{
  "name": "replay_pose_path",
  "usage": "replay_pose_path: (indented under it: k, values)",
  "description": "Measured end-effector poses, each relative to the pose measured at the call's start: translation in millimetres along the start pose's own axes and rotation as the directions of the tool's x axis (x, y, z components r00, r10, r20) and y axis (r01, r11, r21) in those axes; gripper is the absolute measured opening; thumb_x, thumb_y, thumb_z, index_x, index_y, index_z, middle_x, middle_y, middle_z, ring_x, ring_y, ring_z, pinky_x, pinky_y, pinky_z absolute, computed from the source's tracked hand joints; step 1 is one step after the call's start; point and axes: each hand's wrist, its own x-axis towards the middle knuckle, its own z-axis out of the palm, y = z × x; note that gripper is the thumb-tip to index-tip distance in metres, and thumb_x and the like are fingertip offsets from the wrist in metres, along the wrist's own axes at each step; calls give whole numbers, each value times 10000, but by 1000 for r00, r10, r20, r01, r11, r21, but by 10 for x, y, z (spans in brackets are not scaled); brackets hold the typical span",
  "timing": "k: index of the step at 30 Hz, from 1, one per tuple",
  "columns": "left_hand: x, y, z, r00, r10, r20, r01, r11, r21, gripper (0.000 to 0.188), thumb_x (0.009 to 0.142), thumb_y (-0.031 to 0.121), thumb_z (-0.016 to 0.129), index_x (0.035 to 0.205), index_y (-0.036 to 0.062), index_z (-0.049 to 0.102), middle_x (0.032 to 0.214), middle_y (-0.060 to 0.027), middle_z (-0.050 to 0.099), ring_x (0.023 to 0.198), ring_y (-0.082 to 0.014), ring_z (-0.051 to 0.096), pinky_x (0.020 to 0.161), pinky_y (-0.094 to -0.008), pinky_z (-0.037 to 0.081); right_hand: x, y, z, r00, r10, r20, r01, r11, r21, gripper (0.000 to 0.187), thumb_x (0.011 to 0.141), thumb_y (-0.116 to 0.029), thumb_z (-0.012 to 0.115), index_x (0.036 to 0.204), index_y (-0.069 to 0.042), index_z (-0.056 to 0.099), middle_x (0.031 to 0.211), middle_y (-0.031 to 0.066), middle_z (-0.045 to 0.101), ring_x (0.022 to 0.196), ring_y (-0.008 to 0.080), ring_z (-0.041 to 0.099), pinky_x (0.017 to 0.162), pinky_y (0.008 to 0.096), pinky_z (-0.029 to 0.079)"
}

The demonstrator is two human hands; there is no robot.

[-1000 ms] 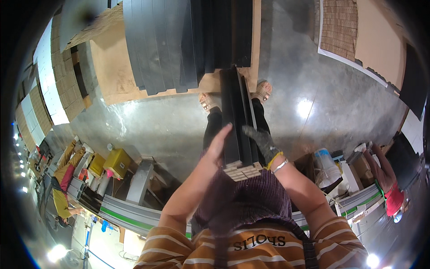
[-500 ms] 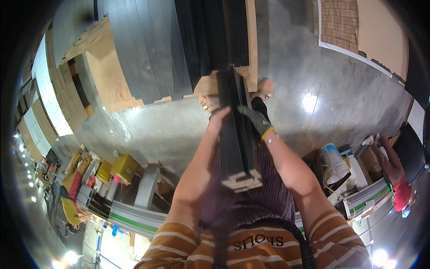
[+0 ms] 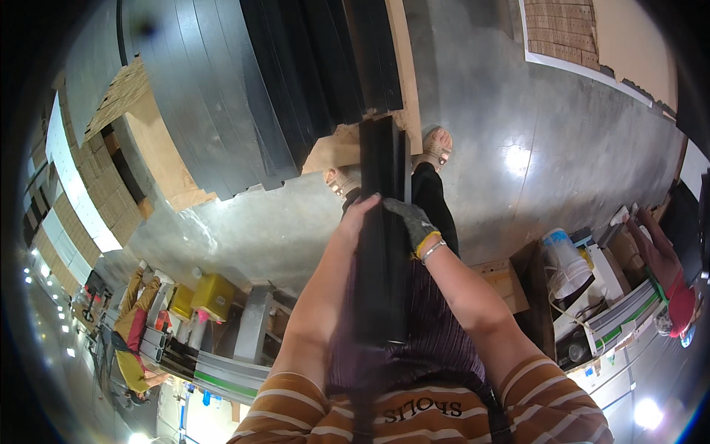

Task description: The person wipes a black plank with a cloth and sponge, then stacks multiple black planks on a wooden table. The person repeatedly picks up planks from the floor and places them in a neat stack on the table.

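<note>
A bundle of long black boards (image 3: 381, 274) lies lengthwise between my two hands, close against my body. On its left side my bare left hand (image 3: 364, 210) is closed, the thumb lying along the edge of the top board. A grey glove with a yellow cuff covers my right hand (image 3: 411, 220), which grips the right side; the fingers underneath are hidden. The far end of the bundle reaches the near edge of a stack of black boards (image 3: 222, 89) ahead of my feet. Whether the two touch I cannot tell.
A pale sheet (image 3: 408, 89) shows along the stack's right edge. More board stacks stand at far left and a brown one (image 3: 560, 29) at upper right. Behind me are machines with a green stripe (image 3: 229, 388), a yellow container (image 3: 213, 297), a white bucket (image 3: 568, 266) and two people.
The bundle has tipped, so its pale near end faces no longer show. Both hands sit slightly nearer my body, still holding it. My view has shifted a little against the stack.
</note>
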Motion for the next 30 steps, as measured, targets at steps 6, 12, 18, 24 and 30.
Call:
replay_pose_path:
  k: [6,12,18,24,30]
  values:
    - [-651,-236,412,965,210,156,-210,978,-17,778,820,153,755,1461,-32,353,1312,-157,571,1201,-260,556,1044,-357,422,-864,122,-189,997,-57,-43,66,967,247,469,847,-163,722,1270,-16,583,1191,104,651,1044,175,641,896,317,532]
    - [-1579,247,943,797,503,334,-551,832,62,798,722,30,743,1425,-68,381,1267,-170,579,1176,-269,559,1039,-353,418,-1276,-440,-48,751,-660,-35,659,752,-16,761,663,-274,900,1275,5,544,1097,111,662,970,200,647,872,371,530]
    - [-2028,759,961,698,518,495,-699,645,311,620,653,-162,710,1238,-72,526,1168,-157,637,1062,-257,635,918,-355,520,-1358,-980,71,606,-783,142,785,559,-266,1151,532,-422,938,1437,18,379,1336,205,559,1214,320,560,1035,392,446]
    - [-1535,773,799,460,713,530,-888,364,281,349,684,-168,742,1004,-62,649,957,-127,685,833,-209,667,751,-299,545,-764,-1332,51,399,-869,293,804,178,-567,1308,488,-488,928,1506,8,272,1425,268,464,1347,394,438,1125,420,368]
    - [-755,814,421,423,743,519,-881,202,428,451,715,-122,769,1132,-34,623,1078,-93,648,950,-186,619,873,-305,513,-42,-1354,-30,241,-880,410,869,7,-495,1215,512,-360,940,1488,-6,309,1392,227,504,1322,338,480,1109,394,393]
